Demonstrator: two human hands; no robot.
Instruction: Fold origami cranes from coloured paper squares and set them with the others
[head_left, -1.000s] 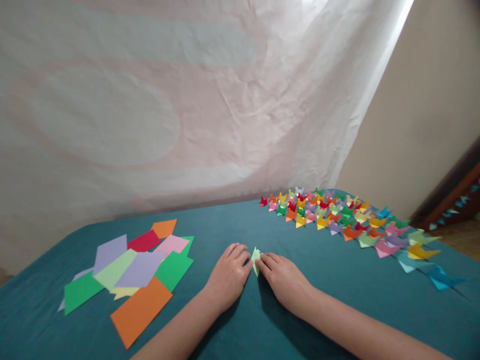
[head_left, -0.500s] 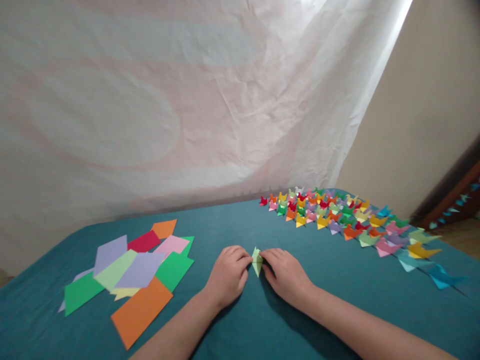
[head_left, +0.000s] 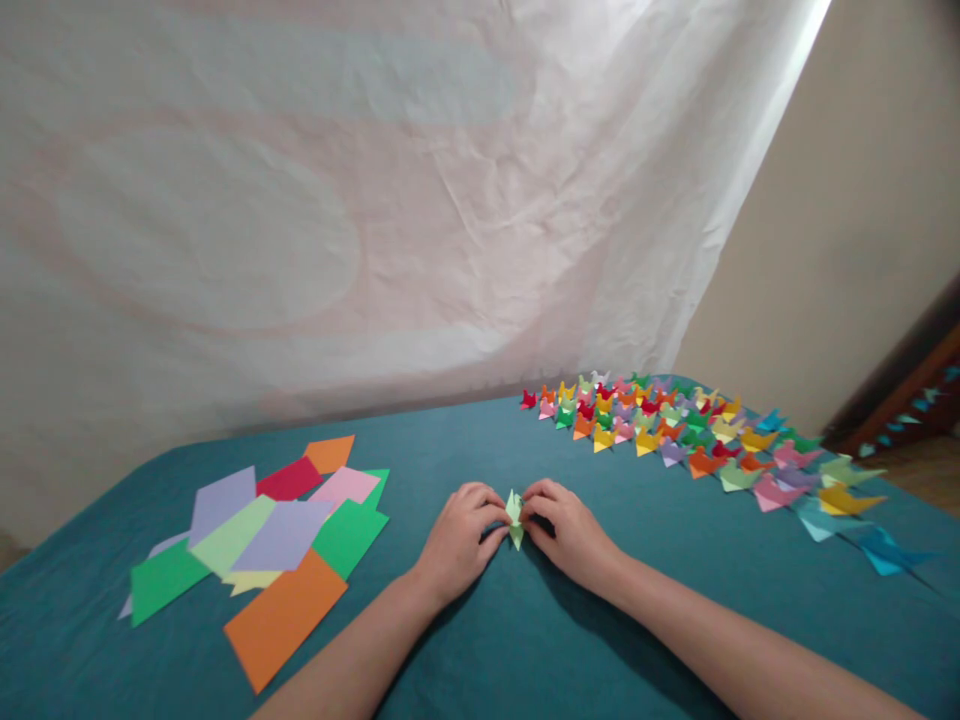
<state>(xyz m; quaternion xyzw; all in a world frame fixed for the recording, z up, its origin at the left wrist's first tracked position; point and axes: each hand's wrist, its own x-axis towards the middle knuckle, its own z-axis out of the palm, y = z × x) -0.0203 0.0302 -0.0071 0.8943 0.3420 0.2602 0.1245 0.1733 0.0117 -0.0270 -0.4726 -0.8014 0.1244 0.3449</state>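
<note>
A small light green folded paper piece [head_left: 514, 520] stands between my hands at the middle of the cloth, pointed at its near and far ends. My left hand [head_left: 466, 538] pinches its left side between thumb and fingers. On the opposite side, my right hand [head_left: 564, 530] has its fingertips closed on the right edge. The fingers cover both side edges of the paper.
Loose coloured paper sheets [head_left: 285, 630] lie overlapping on the left. Rows of folded paper birds [head_left: 705, 462] fill the right and far right of the teal cloth-covered table [head_left: 457, 440]. A pale fabric sheet [head_left: 420, 220] hangs behind.
Both hands have shifted slightly, with thumbs and fingertips now pinching closer at the paper's middle. The piece stays in about the same place. The view has tilted very slightly.
</note>
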